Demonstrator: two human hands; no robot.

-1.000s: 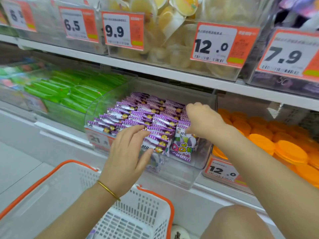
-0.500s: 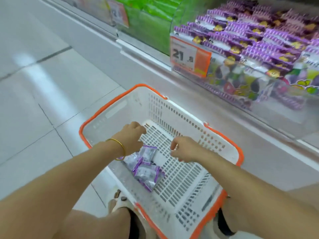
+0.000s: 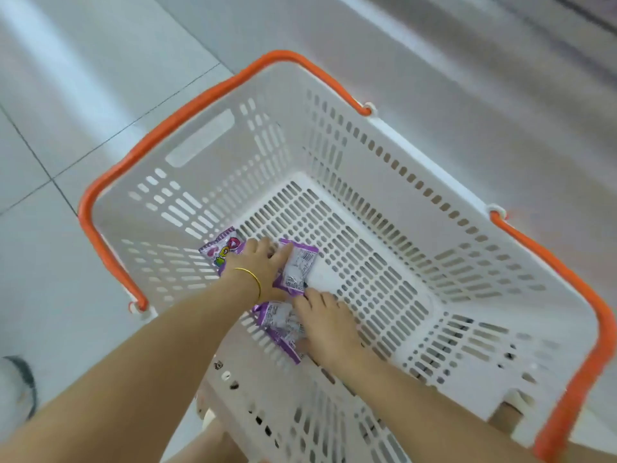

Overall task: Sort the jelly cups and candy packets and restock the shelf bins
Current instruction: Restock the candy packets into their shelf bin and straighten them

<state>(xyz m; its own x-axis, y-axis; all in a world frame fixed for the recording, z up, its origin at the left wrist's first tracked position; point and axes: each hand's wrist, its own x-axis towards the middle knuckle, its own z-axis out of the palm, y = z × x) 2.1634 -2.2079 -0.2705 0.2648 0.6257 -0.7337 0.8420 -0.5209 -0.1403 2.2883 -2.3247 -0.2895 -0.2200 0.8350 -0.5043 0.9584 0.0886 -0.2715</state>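
Head view: a white basket (image 3: 434, 182) with orange handles fills the middle of the frame.
Candy packets (image 3: 295, 279): three purple ones, on the basket floor at lower left (all close together).
Left hand (image 3: 262, 264): lies on the upper packet (image 3: 300, 262); whether it grips cannot be told.
Right hand (image 3: 329, 327): thumb and fingers closed round the lower packet (image 3: 277, 320).
Third packet (image 3: 220, 250): printed side up, just left of the left hand.

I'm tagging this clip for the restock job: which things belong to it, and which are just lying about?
Job: purple packets in the basket; left hand and right hand, both on the packets.
Just there: shoe, floor, bangle.
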